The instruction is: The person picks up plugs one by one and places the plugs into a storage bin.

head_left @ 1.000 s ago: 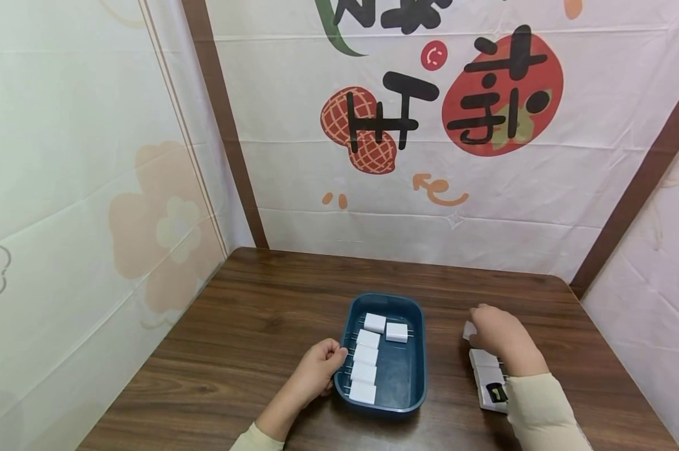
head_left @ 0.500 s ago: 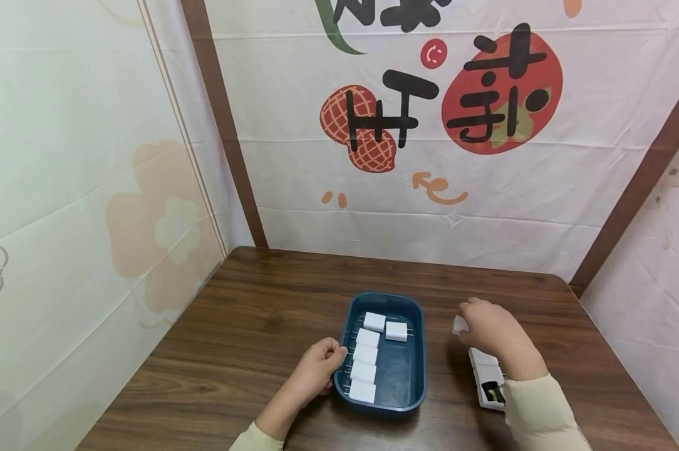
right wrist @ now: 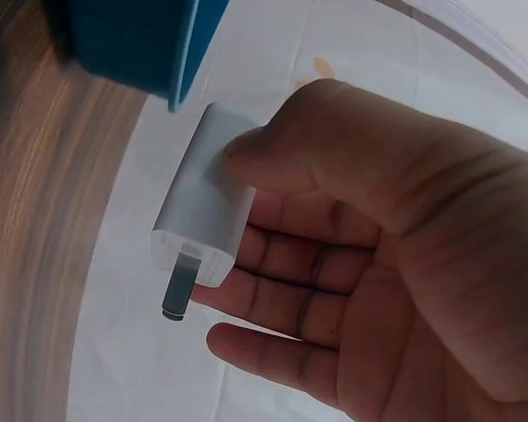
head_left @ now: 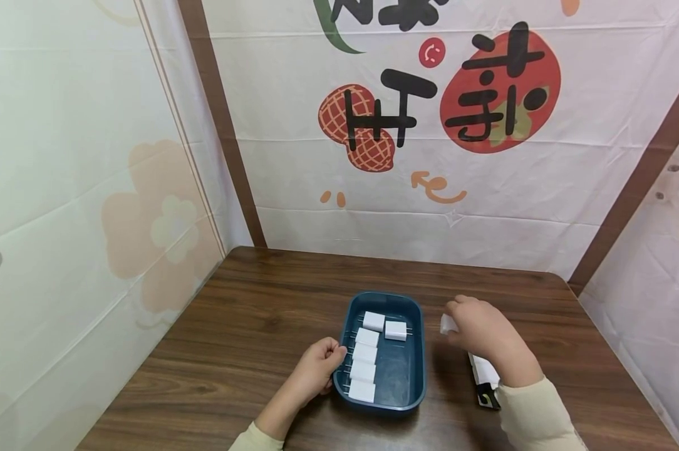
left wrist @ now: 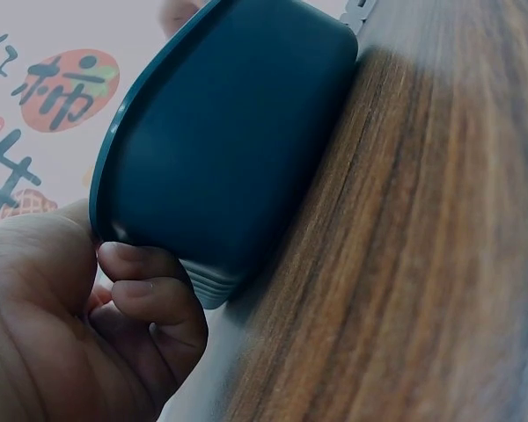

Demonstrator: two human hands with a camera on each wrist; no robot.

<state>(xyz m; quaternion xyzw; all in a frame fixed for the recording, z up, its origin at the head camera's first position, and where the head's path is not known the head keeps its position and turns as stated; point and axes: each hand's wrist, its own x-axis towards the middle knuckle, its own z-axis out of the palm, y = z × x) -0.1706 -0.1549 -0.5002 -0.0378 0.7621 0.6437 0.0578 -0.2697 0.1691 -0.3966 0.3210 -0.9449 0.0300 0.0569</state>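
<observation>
A white charger plug (right wrist: pixel 202 185) with metal prongs is pinched between the thumb and fingers of my right hand (head_left: pixel 483 335), held to the right of a blue tray (head_left: pixel 398 376). My left hand (head_left: pixel 317 366) grips the tray's left rim, thumb on top and fingers curled beneath, as the left wrist view shows. Inside the tray, several white charger plugs (head_left: pixel 364 353) form a column along the left side, prongs toward the left wall. One more plug (head_left: pixel 396 331) lies at the upper right of that column, prongs facing right.
Under my right forearm lie more white plugs (head_left: pixel 484 371) in a row, partly hidden, with a small black item (head_left: pixel 488 396) at the near end. All of it stands on a brown wood-grain table (head_left: pixel 283 288). A printed cloth (head_left: pixel 317 232) hangs behind.
My right hand has moved left toward the tray, carrying the charger plug away from the row on the right. My left hand has kept its hold on the tray rim.
</observation>
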